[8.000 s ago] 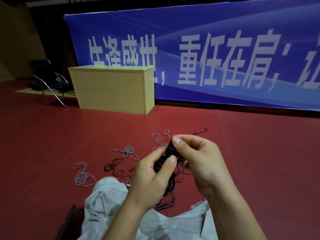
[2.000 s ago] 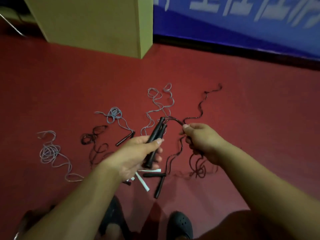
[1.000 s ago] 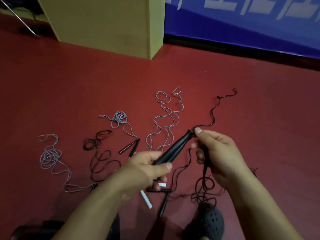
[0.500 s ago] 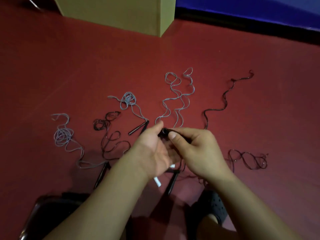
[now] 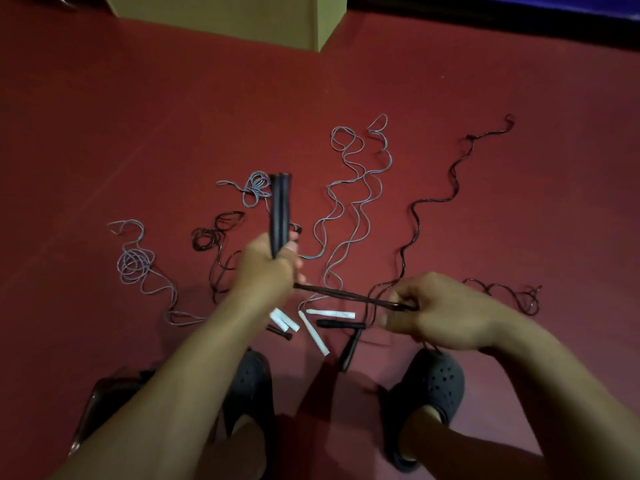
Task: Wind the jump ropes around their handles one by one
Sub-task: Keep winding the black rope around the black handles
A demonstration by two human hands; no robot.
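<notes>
My left hand (image 5: 266, 268) grips two black jump-rope handles (image 5: 280, 209) held together and pointing away from me. From the near end of the handles a doubled black rope (image 5: 343, 295) runs taut to the right. My right hand (image 5: 440, 313) pinches that rope; its free length (image 5: 429, 199) snakes away across the red floor toward the far right. Several other ropes lie on the floor: a grey one (image 5: 349, 202) in the middle, another grey one (image 5: 135, 265) at the left, a black one (image 5: 216, 233) and a small grey coil (image 5: 256, 185).
Loose black handles (image 5: 341, 323) and white strips (image 5: 313, 332) lie on the red floor (image 5: 138, 116) between my hands. My two dark clogs (image 5: 429, 382) are below. A yellow wooden box (image 5: 242, 12) stands at the far top. A dark chair edge (image 5: 100, 403) is at lower left.
My hands, together half a second ago, have separated. The left hand now holds the handles upright, and the right hand has drawn the rope out to the right. The camera tilted down.
</notes>
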